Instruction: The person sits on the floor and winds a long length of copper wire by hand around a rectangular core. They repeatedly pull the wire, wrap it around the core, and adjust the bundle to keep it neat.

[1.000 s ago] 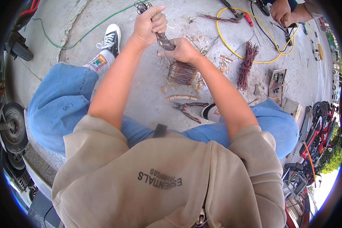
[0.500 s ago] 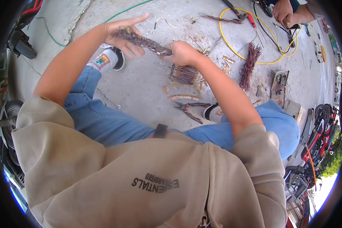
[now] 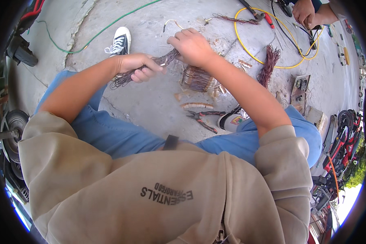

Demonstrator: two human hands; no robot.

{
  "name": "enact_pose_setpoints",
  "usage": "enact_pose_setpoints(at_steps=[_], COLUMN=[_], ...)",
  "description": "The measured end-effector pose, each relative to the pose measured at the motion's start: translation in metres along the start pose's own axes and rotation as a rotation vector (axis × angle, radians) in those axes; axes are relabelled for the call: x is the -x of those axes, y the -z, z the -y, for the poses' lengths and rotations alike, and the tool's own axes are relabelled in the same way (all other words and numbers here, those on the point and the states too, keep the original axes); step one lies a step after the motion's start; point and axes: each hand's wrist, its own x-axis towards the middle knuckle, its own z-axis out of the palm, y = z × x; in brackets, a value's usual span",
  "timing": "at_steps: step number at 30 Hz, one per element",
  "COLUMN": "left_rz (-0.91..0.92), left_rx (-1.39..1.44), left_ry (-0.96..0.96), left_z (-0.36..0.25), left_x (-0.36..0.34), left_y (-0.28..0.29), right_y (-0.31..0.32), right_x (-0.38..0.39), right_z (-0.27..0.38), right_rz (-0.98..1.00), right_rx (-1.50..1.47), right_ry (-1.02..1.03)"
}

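A bundle of thin dark reddish-brown wire [image 3: 124, 79] stretches between my hands above the concrete floor. My left hand [image 3: 139, 67] is closed around its middle, and loose loops hang out past the wrist side. The other end is gripped by my right hand [image 3: 193, 46], whose fingers curl over it with the knuckles up. Below my right hand lies a block wound with copper-brown wire [image 3: 197, 78], partly covered by the forearm. Open pliers with dark and red handles [image 3: 203, 118] rest nearer to me, beside a curved pale strip [image 3: 197, 105].
A second wire bundle [image 3: 268, 65] lies to the right, near a metal box [image 3: 300, 87]. A yellow cable [image 3: 242, 42] loops around a red-handled screwdriver [image 3: 269, 21]. Another person's hand [image 3: 303, 14] is at the top right. A green cord [image 3: 105, 29] runs across the upper left.
My left hand has closed on the bundle and come lower; it was spread open before. My right hand has moved up slightly. My left foot has shifted forward.
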Motion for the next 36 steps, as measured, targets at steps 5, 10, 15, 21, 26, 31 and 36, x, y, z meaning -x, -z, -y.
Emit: enact_pose_setpoints(at_steps=[5,10,15,21,26,31,36], left_rz=[-0.055,-0.679,-0.896,-1.035,-0.470,-0.375,-0.854], left_rx=[-0.215,-1.517,-2.062,-2.062,-0.766,-0.739,-1.613], left_ry=[0.012,-0.193,-0.153,-0.384,-0.019,-0.020,-0.415], left_z=[-0.003,-0.022,-0.050,-0.052,-0.062,-0.039,-0.011], left_x=[-0.011,-0.012,-0.017,-0.027,0.005,0.006,-0.015], left_y=[-0.005,0.018,0.025,0.033,0.023,0.017,0.031], right_y=[-0.009,-0.007,-0.023,-0.032,-0.014,-0.026,-0.032], right_x=[0.012,0.006,0.009,0.010,0.004,-0.001,-0.005], right_z=[-0.003,-0.013,-0.017,-0.025,-0.016,-0.005,-0.010], right_rz=[-0.068,0.250,0.101,-0.054,0.232,0.310,0.391], right_rx=[0.094,-0.038,-0.226,-0.201,-0.310,-0.354,-0.399], right_ry=[-0.077,-0.231,-0.375,-0.474,-0.595,-0.662,-0.719])
